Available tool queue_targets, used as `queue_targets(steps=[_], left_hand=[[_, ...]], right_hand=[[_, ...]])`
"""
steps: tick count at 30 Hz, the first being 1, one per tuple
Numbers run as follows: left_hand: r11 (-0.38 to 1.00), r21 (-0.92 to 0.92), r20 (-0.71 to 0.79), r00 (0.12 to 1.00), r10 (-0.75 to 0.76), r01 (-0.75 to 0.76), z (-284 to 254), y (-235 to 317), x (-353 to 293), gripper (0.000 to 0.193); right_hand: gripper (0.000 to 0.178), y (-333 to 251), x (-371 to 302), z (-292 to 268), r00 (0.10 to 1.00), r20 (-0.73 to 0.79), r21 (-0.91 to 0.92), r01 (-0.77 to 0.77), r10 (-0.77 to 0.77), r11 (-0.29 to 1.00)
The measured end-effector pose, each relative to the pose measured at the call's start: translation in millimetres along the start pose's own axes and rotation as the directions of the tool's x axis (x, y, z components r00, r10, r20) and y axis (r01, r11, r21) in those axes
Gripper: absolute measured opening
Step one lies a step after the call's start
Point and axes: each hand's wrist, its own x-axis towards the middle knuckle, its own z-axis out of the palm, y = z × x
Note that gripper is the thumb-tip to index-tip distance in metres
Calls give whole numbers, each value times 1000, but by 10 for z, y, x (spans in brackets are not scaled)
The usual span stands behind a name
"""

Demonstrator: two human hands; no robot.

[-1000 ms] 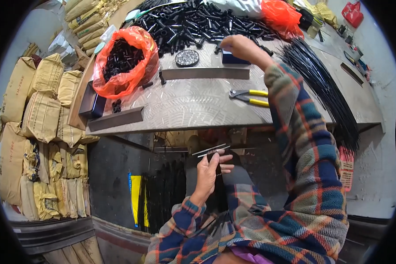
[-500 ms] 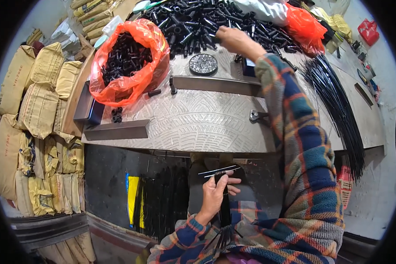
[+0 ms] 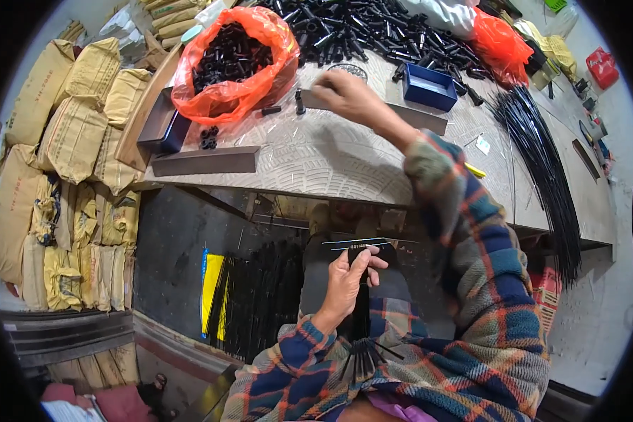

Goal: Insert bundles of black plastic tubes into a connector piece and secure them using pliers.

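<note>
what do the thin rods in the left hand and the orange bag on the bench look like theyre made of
Thin rods held by the left hand: probably metal wire, dark with a pale glint along them, straight and stiff; a coating cannot be told. Orange bag: thin plastic film, glossy, crinkled and see-through enough to show the small black pieces inside, which look like matte plastic or rubber.
</note>
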Motion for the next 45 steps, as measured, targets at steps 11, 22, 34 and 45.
queue_targets(steps=[11,22,34,45], left_hand=[[996,-23,-19,996,88,-89,57,-38,-205,20],[994,-106,108,993,49,-37,362,-174,-295,28],[977,83,60,980,191,-196,593,-176,-534,18],[970,46,83,969,235,-239,619,-205,-700,31]], right_hand=[[23,-615,-918,-289,932,270,547,-354,240,759],[21,-696,-2226,-464,868,364,714,-493,338,497],[16,-775,-2428,-464,872,324,785,-465,368,410],[15,-871,-2445,-350,849,420,807,-510,320,296]])
